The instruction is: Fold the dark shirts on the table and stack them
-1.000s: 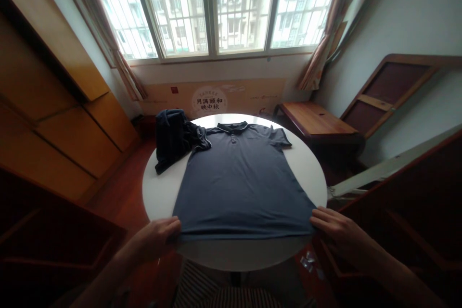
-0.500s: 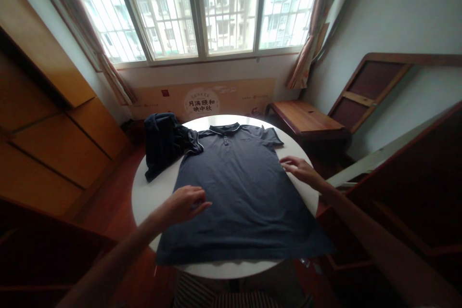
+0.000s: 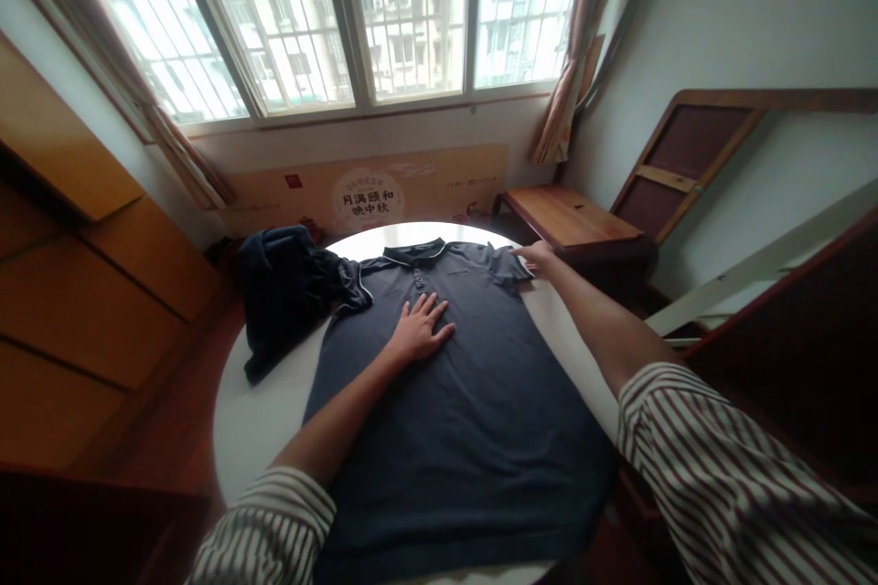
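Observation:
A dark grey-blue polo shirt (image 3: 445, 420) lies spread front side up, with its collar at the far end and its hem towards me. My left hand (image 3: 420, 329) rests flat on its chest just below the buttons, fingers spread. At the short sleeve on the right, my right hand (image 3: 539, 260) has its fingers closed around the white-edged cuff. Part of those fingers is hidden by the hand and the cloth. Beside the left sleeve sits a bunched dark garment (image 3: 284, 297).
The shirt lies on a round white table (image 3: 237, 439). Behind it are a low wooden stand (image 3: 572, 218), a printed cardboard panel (image 3: 425, 178) and barred windows. Orange wooden cabinets (image 3: 127, 288) line the left side; a wooden frame (image 3: 686, 169) leans at the right wall.
My left hand has moved forward and right, and now lies flat on the shirt's chest. My right hand has gone from the shirt's side edge up to the sleeve cuff. The view has shifted slightly.

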A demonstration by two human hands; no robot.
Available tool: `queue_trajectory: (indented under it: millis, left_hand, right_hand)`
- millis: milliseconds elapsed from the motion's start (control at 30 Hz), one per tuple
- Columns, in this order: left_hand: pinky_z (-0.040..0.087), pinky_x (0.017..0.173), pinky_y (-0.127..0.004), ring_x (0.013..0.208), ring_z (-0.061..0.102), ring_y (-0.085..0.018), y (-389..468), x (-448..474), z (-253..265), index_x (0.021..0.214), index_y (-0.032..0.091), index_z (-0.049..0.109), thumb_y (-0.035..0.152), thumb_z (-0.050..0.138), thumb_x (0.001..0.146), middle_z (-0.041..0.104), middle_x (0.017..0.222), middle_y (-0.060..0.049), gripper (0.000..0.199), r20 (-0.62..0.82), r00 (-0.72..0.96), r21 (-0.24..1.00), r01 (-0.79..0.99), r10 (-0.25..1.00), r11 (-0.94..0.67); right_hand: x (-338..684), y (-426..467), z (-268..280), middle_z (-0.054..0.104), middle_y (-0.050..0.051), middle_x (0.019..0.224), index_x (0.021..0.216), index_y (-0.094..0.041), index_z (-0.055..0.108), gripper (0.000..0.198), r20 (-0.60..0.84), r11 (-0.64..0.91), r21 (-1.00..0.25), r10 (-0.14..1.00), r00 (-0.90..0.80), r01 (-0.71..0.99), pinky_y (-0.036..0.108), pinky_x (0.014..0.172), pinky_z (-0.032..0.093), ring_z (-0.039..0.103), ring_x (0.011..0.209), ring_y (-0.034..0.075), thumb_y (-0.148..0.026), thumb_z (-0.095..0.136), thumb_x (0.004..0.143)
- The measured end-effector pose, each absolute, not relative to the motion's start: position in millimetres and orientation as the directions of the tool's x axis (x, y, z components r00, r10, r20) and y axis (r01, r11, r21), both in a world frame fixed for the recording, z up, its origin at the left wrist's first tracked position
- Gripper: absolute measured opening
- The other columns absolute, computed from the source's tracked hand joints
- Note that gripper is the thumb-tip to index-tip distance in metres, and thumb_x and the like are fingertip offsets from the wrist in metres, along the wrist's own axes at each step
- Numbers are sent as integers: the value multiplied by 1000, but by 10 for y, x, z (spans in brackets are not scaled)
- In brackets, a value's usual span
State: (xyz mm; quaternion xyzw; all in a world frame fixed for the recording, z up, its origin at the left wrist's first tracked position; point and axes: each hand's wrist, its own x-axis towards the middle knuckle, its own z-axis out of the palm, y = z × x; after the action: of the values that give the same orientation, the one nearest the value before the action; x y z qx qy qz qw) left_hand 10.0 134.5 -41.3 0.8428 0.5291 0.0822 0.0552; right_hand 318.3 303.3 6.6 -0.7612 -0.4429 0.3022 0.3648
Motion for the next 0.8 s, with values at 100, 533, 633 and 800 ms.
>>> queue_trajectory:
  millis: [100,533,633,800]
  left_hand:
    - [15,121,-55,151,18,-28,1328,87,-457,154,29,33,67,27,97,25,164,-5,69,84,426,166,885,901,-434]
    - [15,121,-57,151,19,-30,1308,108,-426,154,27,35,65,30,96,26,163,-6,69,98,425,185,881,900,-436]
    - [15,121,-57,151,20,-30,1308,112,-427,154,27,35,64,31,97,27,163,-7,68,105,426,188,879,899,-438]
    - [16,120,-58,151,19,-31,1310,121,-424,153,26,36,64,31,97,27,163,-7,68,100,424,184,881,900,-435]
  right_hand:
    - [3131,3149,58,60,4,67,85,-9,60,51,-193,-397,-789,885,424,469,24,44,48,58,60,17,-29,94,53]
    - [3370,2977,47,64,7,72,82,-11,67,17,-4,-264,-670,936,353,694,23,54,48,62,72,20,-25,69,74]
    - [3351,2941,106,68,8,81,84,-13,67,13,29,-218,-624,953,300,751,25,63,51,65,78,20,-20,67,73]
    - [3083,2925,306,71,14,104,96,-14,68,28,122,-101,-546,973,198,832,30,83,51,65,101,27,-12,72,69]
